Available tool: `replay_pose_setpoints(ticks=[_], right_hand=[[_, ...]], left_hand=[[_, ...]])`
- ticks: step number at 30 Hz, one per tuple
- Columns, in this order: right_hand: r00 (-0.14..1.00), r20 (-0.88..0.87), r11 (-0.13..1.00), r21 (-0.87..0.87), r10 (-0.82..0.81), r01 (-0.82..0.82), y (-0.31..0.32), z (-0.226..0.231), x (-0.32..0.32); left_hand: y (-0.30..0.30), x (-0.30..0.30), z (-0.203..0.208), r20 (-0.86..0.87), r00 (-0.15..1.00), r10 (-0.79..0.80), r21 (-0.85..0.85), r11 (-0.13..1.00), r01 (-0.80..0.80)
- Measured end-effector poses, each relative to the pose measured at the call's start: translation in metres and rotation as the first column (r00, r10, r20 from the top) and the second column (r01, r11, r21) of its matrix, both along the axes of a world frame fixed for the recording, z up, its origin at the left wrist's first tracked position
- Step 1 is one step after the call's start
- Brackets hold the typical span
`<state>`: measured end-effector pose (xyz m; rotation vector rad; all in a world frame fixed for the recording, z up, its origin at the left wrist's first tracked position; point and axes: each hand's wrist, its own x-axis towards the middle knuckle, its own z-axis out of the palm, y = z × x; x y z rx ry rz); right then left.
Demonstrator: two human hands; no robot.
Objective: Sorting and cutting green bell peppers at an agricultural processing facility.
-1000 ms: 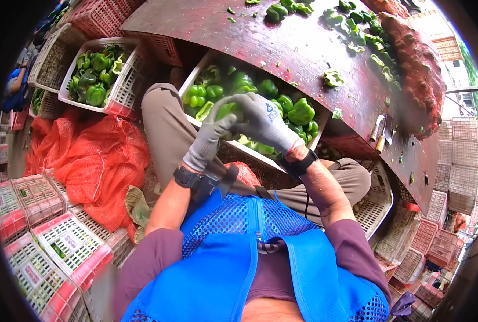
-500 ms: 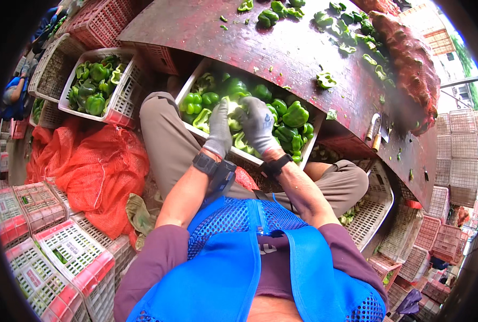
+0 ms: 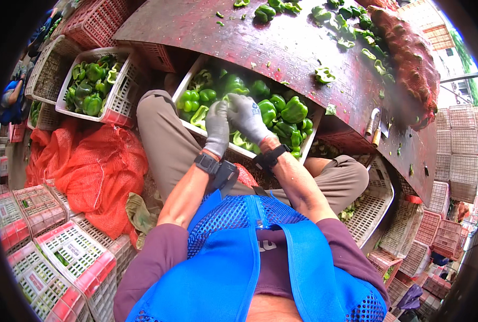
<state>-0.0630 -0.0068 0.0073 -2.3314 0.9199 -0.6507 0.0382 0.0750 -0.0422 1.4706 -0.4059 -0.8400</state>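
My left hand (image 3: 216,127) and my right hand (image 3: 246,117), both in grey gloves, meet over a white crate (image 3: 183,92) of green bell peppers. Their fingers are closed around a green bell pepper (image 3: 226,99); only a sliver of it shows at the fingertips, the rest being hidden by the gloves. Whole peppers (image 3: 294,110) lie in the crate to the right of my hands. Cut, lighter pieces (image 3: 200,116) show beside my left hand.
Beyond the crate stands a dark red table (image 3: 207,32) with pepper scraps, a knife (image 3: 373,121) and a full mesh sack (image 3: 405,64). Another pepper-filled crate (image 3: 122,88), empty red net bags (image 3: 96,172) and stacked crates (image 3: 75,244) are on the left.
My hands have drawn closer together, the right one shifting left and over the pepper. The pale pepper flesh that showed between them is now mostly covered.
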Motion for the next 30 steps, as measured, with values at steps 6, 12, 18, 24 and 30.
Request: replay_pose_setpoints(ticks=[6, 12, 18, 24, 30], right_hand=[[0.933, 0.304, 0.688, 0.719, -0.194, -0.091, -0.027, -0.024, -0.005], [0.937, 0.201, 0.907, 0.374, -0.285, 0.196, -0.063, -0.009, 0.008], [0.754, 0.515, 0.561, 0.793, -0.407, -0.239, -0.079, 0.021, -0.053], [0.683, 0.538, 0.391, 0.839, -0.494, -0.379, -0.053, 0.019, -0.075], [0.637, 0.585, 0.373, 0.811, -0.503, -0.45, -0.033, 0.031, -0.084]], left_hand=[[0.004, 0.005, 0.008, 0.109, 0.989, -0.097, 0.13, 0.988, 0.083], [-0.025, 0.067, 0.015, 0.352, 0.926, -0.134, 0.244, 0.969, 0.048], [-0.028, 0.076, 0.039, 0.919, 0.213, -0.332, 0.377, 0.899, -0.225], [-0.024, 0.016, 0.049, 0.611, 0.046, -0.791, 0.774, 0.608, 0.177], [-0.042, 0.004, 0.019, 0.54, 0.122, -0.833, 0.817, 0.554, 0.162]])
